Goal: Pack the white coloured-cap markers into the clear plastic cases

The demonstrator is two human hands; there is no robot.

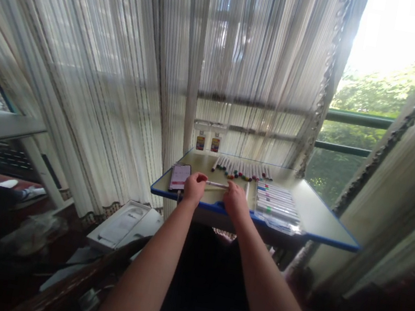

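Blue-edged tabletop (298, 205), left hand (194, 187), right hand (235, 201) at near edge

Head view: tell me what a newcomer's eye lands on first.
Tall striped sheer curtains fill most of the view, with a bright window showing green trees at upper right. Below them, at centre, a blue-edged board carries a row of colored markers along its far side. The left hand and right hand reach over its near edge, with a single pale marker between them.
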